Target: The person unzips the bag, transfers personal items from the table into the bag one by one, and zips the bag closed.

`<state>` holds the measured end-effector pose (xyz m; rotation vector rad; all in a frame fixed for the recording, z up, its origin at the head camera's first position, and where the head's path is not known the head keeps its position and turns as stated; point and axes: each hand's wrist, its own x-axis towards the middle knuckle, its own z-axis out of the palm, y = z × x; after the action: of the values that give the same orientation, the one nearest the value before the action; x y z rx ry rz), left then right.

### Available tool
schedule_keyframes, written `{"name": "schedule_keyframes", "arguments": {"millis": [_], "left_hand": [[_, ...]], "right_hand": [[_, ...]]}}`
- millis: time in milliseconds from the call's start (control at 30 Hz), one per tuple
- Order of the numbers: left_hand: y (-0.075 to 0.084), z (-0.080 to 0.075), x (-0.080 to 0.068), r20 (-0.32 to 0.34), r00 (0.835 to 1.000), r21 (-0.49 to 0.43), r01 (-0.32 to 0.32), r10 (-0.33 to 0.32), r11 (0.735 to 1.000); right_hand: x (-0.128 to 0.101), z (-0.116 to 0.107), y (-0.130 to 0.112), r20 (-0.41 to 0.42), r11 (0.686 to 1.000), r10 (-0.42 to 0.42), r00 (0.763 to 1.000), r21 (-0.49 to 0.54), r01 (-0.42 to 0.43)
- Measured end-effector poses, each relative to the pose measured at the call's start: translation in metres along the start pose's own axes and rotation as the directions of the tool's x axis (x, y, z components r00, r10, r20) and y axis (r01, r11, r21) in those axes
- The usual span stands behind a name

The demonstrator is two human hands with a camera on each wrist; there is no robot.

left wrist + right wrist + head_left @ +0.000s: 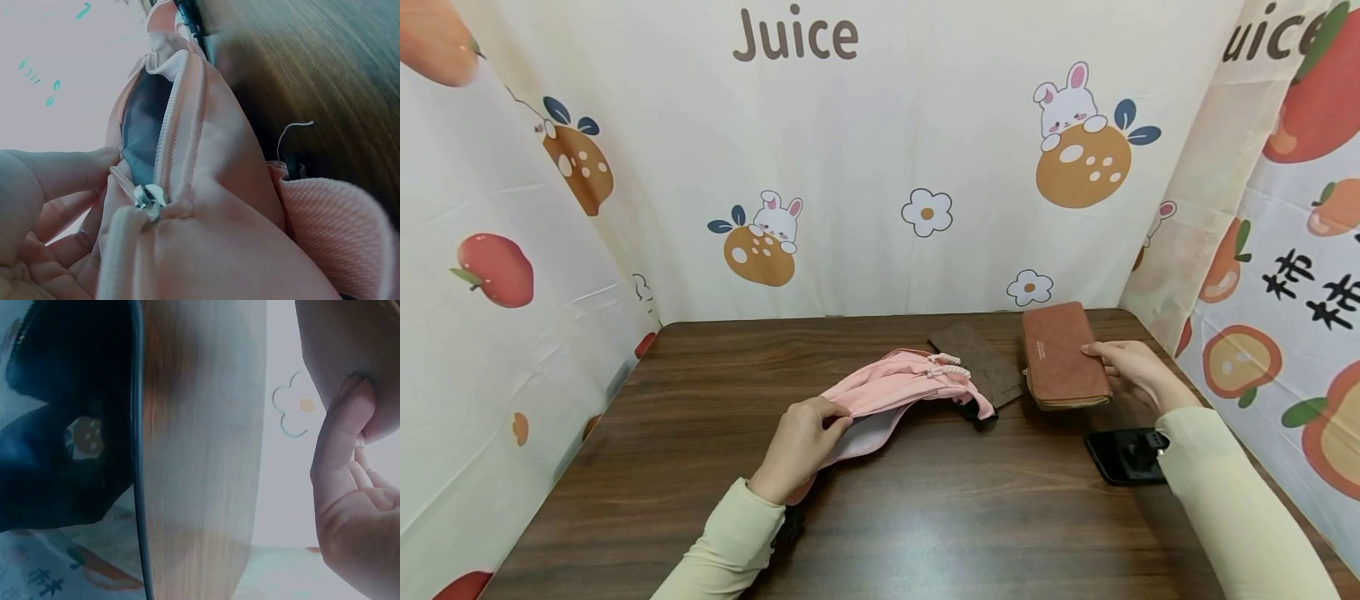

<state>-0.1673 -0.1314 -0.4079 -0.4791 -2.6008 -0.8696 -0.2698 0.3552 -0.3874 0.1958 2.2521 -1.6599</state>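
Observation:
A pink waist bag [887, 387] lies at the middle of the table, and my left hand [801, 446] pinches the fabric at its opening. In the left wrist view the grey lining [142, 119] shows through the unzipped mouth, with a metal zipper slider [150, 199] at the near end. Over the right side, my right hand [1131, 371] holds a brown zip-around wallet [1063, 354] by its right edge, thumb on its face. The wallet is seen only in part in the right wrist view, at the upper right corner.
A black phone [1116, 462] lies on the table below the right wrist, its glossy face showing reflections. Behind the bag is a flat dark brown piece [973, 358]. Printed curtains [865, 150] hang along the back and both sides of the wooden table [700, 392].

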Motion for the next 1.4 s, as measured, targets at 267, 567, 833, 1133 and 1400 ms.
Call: {"name": "schedule_keyframes", "arguments": {"millis": [267,567,833,1133,1400], "left_hand": [[0.003,-0.001,0.001,0.008,1.0,-0.019,0.021,-0.021,1.0],[0.004,0.0,0.001,0.004,1.0,-0.024,0.028,-0.028,0.999],[0.005,0.001,0.002,-0.008,1.0,-0.032,0.013,-0.013,0.999],[0.005,0.002,0.002,-0.037,0.999,-0.031,-0.015,0.014,0.999],[0.005,0.002,0.002,-0.065,0.997,-0.022,-0.035,0.034,0.999]], "right_hand": [[-0.019,0.017,-0.004,0.055,0.982,-0.097,0.994,0.17,0.087],[-0.038,0.043,-0.005,0.113,0.957,-0.174,0.978,0.254,0.14],[-0.051,0.071,0.001,0.146,0.958,-0.2,0.969,0.236,0.162],[-0.066,0.104,0.004,0.228,0.944,-0.238,0.944,0.285,0.169],[-0.076,0.128,0.004,0.352,0.941,-0.271,0.896,0.291,0.17]]}}
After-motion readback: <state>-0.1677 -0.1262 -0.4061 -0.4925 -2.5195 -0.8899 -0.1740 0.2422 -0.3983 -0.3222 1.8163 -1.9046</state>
